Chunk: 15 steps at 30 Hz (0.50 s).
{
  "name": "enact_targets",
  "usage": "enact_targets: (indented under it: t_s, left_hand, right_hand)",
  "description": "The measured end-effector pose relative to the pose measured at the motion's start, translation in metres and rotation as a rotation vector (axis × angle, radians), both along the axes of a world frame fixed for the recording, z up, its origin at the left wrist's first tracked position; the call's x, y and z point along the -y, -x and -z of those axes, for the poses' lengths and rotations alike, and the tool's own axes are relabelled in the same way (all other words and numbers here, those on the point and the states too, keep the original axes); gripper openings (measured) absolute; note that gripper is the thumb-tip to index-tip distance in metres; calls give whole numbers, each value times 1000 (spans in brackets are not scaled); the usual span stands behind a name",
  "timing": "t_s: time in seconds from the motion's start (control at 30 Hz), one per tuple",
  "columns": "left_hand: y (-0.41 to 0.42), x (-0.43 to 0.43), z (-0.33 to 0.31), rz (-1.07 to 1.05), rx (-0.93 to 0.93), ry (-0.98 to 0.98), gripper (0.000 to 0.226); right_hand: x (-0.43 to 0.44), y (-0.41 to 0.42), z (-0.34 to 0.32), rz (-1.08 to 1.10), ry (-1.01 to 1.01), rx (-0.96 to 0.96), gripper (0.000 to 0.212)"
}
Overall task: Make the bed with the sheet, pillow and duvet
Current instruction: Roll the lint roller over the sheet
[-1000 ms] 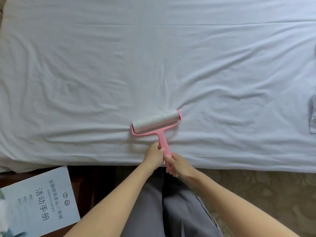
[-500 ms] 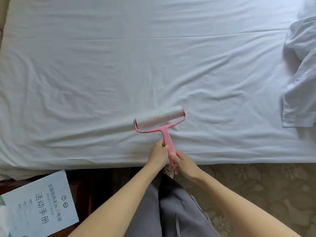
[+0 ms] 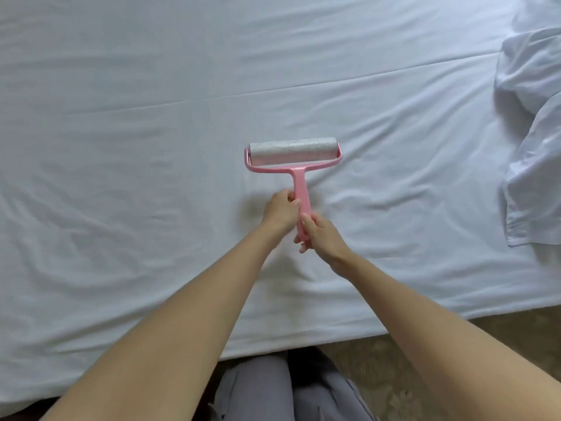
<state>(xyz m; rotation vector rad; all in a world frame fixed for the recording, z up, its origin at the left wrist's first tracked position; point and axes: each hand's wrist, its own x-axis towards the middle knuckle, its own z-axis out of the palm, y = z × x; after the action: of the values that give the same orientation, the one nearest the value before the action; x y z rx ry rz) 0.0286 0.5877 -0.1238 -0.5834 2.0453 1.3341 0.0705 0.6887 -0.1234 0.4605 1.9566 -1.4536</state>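
Head view: both my hands on pink lint roller. My left hand curled round middle of handle, my right hand gripping lower end, fingers wrapped. Roller drum flat on white sheet, mid-bed; sheet spread, creased. Bunched white cloth on bed at right edge, well apart from roller; pillow or duvet, cannot tell. Patterned carpet below bed edge.

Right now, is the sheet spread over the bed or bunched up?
Spread: the sheet lies flat out to the near edge, with only shallow wrinkles.
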Motion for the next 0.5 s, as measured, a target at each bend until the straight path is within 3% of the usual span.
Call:
enact_targets:
  t_s: [0.3,0.5]
  left_hand:
    - [133,19,37,-89,-30,-12,19]
    - [129,19,65,-53,16,-30,27]
  right_hand:
    - [30,129,43,89,-114,-58,27]
    - [29,129,68,162,-68,117,29]
